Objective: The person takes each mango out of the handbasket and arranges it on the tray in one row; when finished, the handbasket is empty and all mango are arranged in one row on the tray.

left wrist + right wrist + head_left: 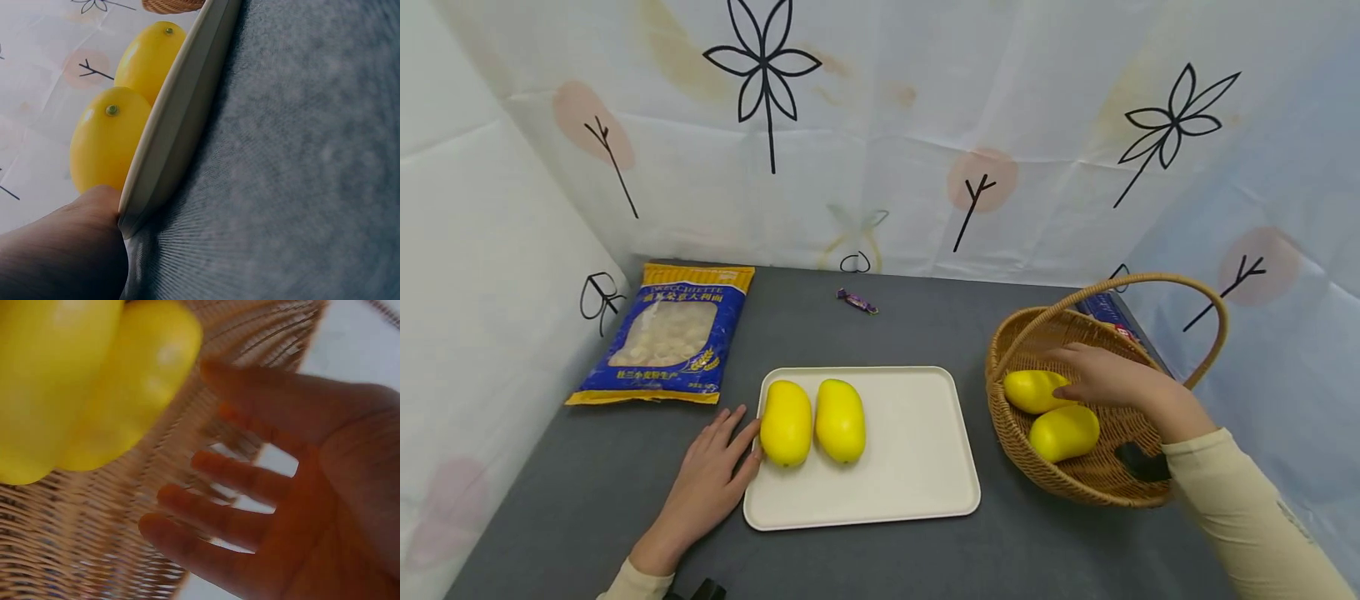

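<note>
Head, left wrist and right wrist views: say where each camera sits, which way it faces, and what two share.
Head: worn on the head, facing forward and down at the tray and basket; left hand, right hand and both sleeves show.
Left wrist: on that wrist, looking along the tray's side toward two yellow fruits; part of that hand shows.
Right wrist: on that wrist, looking into the basket; that hand's fingers show.
Head and right wrist share the basket and its fruits.
</note>
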The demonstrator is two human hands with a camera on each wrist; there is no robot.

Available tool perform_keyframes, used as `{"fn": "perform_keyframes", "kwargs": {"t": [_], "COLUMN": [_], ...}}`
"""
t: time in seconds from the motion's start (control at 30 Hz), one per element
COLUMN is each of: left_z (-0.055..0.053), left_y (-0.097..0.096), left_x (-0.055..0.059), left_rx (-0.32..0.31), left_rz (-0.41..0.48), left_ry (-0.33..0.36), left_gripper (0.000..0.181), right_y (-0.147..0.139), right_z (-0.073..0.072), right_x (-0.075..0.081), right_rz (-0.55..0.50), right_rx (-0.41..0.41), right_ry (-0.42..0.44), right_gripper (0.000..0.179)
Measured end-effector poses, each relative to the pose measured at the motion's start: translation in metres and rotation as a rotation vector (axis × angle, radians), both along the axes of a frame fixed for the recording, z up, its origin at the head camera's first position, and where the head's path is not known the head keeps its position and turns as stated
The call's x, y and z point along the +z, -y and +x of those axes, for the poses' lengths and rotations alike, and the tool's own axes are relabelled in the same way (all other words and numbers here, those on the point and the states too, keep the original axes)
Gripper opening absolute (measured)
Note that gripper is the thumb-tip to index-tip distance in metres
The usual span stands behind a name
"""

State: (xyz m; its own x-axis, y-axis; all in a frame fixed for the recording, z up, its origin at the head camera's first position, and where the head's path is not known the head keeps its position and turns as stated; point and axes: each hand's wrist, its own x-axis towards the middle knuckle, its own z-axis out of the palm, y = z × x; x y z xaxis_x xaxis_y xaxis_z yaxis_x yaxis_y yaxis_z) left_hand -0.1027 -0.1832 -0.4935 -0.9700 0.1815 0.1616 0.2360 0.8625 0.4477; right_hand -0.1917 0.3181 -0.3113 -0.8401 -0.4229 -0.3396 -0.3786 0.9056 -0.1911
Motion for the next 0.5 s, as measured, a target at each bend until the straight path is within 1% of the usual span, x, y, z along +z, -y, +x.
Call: {"fn": "perform_keyframes", "kwargs": {"t": [0.1, 0.3, 0.4, 0.5], "left_z": [0.000, 0.000, 0.000, -0.001], "left_y": [0.000, 0.000, -0.001, -0.001], "left_x": [-0.001, -0.002, -0.002, -0.001], "left_rx": [0.000, 0.001, 0.004, 0.006], "left_rz": [0.001, 0.004, 0.003, 0.006], "left_ry": [-0.004, -0.010, -0.009, -0.010], "left_gripper": [0.048, 0.047, 0.047, 0.047], "right_y": [-0.008, -0.015, -0.016, -0.016], "right_z": [-0.009, -0.019, -0.022, -0.024], "right_x": [-0.008, -0.020, -0.026, -0.030], "right_rz": [-0.033, -0.088, -0.099, -0.095], "right_rx": [0.013, 0.030, 0.045, 0.047], "right_ry": [0.033, 0.104, 0.115, 0.105], "right_gripper": [0.062, 0.066, 0.064, 0.061]}}
